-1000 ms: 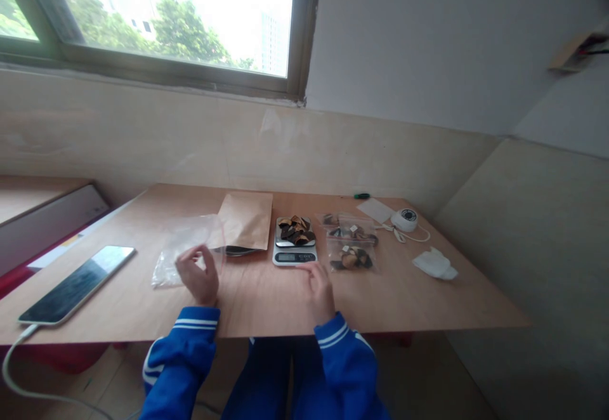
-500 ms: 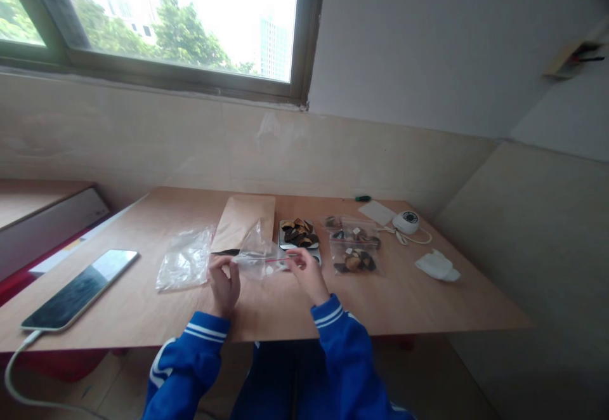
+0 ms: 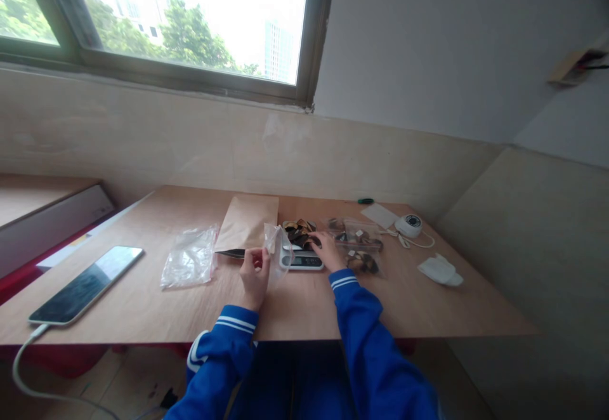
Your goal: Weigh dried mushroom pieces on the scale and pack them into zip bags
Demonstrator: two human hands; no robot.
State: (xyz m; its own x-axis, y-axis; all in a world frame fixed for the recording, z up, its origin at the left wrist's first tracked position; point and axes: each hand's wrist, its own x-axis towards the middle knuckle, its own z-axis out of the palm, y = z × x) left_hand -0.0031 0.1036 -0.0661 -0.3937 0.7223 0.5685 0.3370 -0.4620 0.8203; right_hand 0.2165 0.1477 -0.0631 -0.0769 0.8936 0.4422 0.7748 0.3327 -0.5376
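Note:
My left hand [image 3: 255,277] is closed, pinching the rim of a clear zip bag [image 3: 280,264] that hangs beside the digital kitchen scale [image 3: 304,265]. Dark brown and tan dried slices [image 3: 297,229] lie heaped on the scale's plate. At the right edge of this heap is my right hand [image 3: 329,252], its fingers curled around some of the slices. The scale's display shows, but its figures are too small to read. Filled zip bags [image 3: 364,261] of similar slices lie just right of the scale, partly behind my right hand.
A brown paper bag [image 3: 247,220] and clear plastic bags [image 3: 190,255] lie left of the scale. Further left is a phone [image 3: 85,287] on a cable. On the right are a white camera [image 3: 408,224], a crumpled white wrapper [image 3: 440,270], a white card [image 3: 379,214] and a green-handled screwdriver [image 3: 365,201].
My right hand has let go of the zip bag and moved to the slices on the scale. My left hand has shifted right with the bag, beside the scale.

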